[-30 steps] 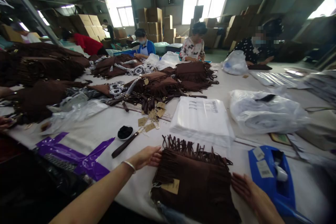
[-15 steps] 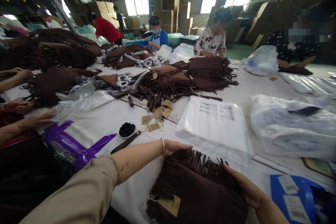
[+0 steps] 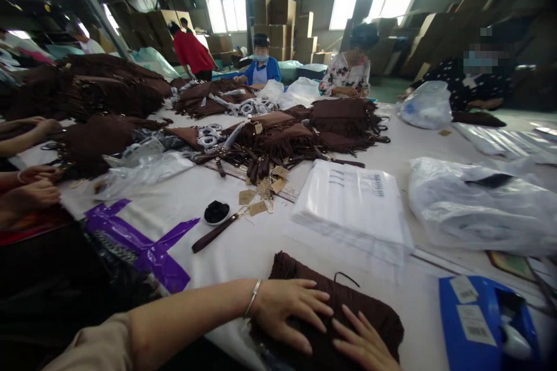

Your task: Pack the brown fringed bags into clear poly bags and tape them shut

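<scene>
A dark brown fringed bag [image 3: 369,308] lies folded on the white table near its front edge, a thin cord sticking out at its far side. My left hand [image 3: 292,308], a bracelet at the wrist, rests flat on top with fingers spread. Close beside it, my right hand [image 3: 362,337] also lies open on the cloth, fingers stretched out. Just beyond the bag is a stack of clear plastic bags [image 3: 348,194]. A brown wrist strap [image 3: 213,235] and a small white dish of black pieces [image 3: 216,212] lie to the left.
Piled brown fringed bags [image 3: 278,133] with tan tags [image 3: 257,207] fill the middle of the table. At right are a blue tape dispenser [image 3: 463,324] and a bulky plastic bag [image 3: 474,208]. A co-worker's hands [image 3: 32,194] are at far left, near purple tape [image 3: 161,255].
The bag's loose fringe, spread along its far edge before, is now out of sight, and the bag looks folded over. Both hands have moved from its far corners to flat on top.
</scene>
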Motion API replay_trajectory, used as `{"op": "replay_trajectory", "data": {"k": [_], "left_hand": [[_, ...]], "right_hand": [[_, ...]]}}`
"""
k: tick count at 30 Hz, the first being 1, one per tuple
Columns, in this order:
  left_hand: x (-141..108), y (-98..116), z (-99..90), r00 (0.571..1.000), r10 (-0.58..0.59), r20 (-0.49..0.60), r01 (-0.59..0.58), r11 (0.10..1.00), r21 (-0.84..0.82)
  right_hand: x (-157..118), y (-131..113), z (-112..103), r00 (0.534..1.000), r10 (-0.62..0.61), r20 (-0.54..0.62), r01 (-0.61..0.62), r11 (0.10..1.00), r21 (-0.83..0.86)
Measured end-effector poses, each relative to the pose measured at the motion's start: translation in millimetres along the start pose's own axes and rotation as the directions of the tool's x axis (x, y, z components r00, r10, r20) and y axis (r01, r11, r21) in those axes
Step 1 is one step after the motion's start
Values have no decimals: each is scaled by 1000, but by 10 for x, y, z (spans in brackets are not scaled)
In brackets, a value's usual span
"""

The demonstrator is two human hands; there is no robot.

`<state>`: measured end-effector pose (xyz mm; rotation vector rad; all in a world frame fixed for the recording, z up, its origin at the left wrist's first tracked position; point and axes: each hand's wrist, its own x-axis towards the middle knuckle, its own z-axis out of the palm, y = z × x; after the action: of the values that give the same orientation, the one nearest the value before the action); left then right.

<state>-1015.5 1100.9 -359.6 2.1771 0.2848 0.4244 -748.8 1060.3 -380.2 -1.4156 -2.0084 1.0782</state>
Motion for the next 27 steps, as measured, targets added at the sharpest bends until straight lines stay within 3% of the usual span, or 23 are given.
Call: {"op": "replay_trajectory", "data": {"k": [5, 7, 10, 12, 14, 17, 19, 22, 25, 27], "left_hand": [[-195, 80, 290, 999, 37, -13, -35, 991, 131], [-165, 154, 269, 998, 56, -35, -50, 987, 152], [-80, 254, 90, 991, 52, -125, -36, 991, 127], [-40, 255, -87, 966, -37, -257, 66, 992, 103], [-44, 187, -238, 907, -175, -382, 229, 968, 99], [-131, 34, -286, 855, -325, -403, 401, 909, 117], [-217, -17, -186, 870, -346, -352, 407, 906, 116], [-346, 41, 24, 892, -333, -305, 370, 926, 73], [-454, 180, 128, 890, -338, -306, 363, 932, 26], [-490, 251, 107, 881, -336, -332, 351, 936, -16]], "right_hand": [[295, -50, -39, 988, 125, -95, -128, 992, -20], [393, -31, -138, 974, 210, -91, -211, 978, -4], [526, 39, -250, 948, 317, -16, -316, 948, 23], [640, 70, -262, 941, 338, 27, -339, 940, 26], [761, 49, -221, 942, 329, 66, -332, 942, 48], [845, -102, -107, 951, 274, 146, -295, 944, 150], [762, -246, -28, 964, 217, 152, -248, 942, 226], [403, -380, 59, 985, 100, 137, -134, 954, 270], [-103, -254, 48, 984, -76, 160, 24, 951, 307], [-404, -35, -35, 999, -36, -41, 49, 920, 389]]}}
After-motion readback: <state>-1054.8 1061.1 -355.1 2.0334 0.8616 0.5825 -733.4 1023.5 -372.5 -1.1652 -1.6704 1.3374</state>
